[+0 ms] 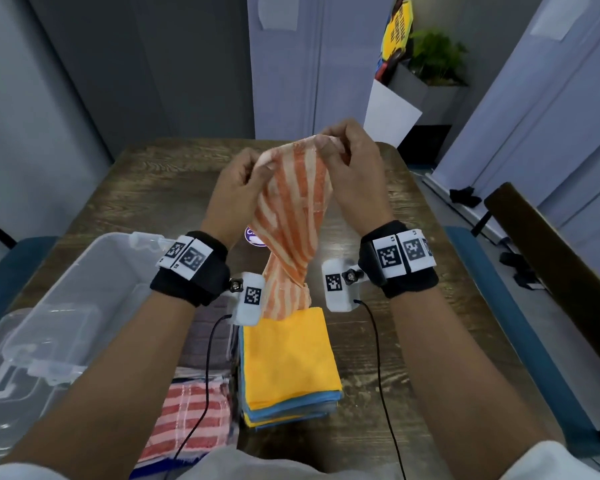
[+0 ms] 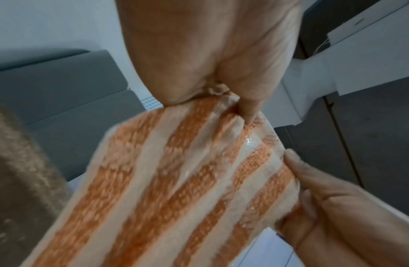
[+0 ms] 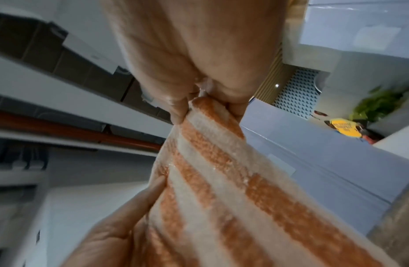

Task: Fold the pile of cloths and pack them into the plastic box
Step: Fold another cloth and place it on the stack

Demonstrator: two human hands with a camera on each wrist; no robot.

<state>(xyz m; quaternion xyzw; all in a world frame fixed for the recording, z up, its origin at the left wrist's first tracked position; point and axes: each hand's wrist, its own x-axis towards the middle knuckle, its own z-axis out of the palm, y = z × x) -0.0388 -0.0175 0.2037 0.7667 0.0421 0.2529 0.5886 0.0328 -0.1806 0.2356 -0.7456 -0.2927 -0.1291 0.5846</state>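
We see a dark wood-grain bench [image 1: 378, 209]. At its left stands a clear plastic box [image 1: 94, 258], its lid [image 1: 14, 358] lying nearer us. Toward the middle sits a stack of folded yellow and blue cloths [image 1: 288, 362], just beside a grey cloth [image 1: 205, 341] and a red-striped cloth [image 1: 191, 417].

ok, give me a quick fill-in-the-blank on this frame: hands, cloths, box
1. The left hand and the right hand both pinch the top edge of the ___-and-white striped cloth.
2. The top cloth of the folded stack is ___.
3. The clear plastic box stands on the person's ___ side of that stack.

Missing words: orange; yellow; left
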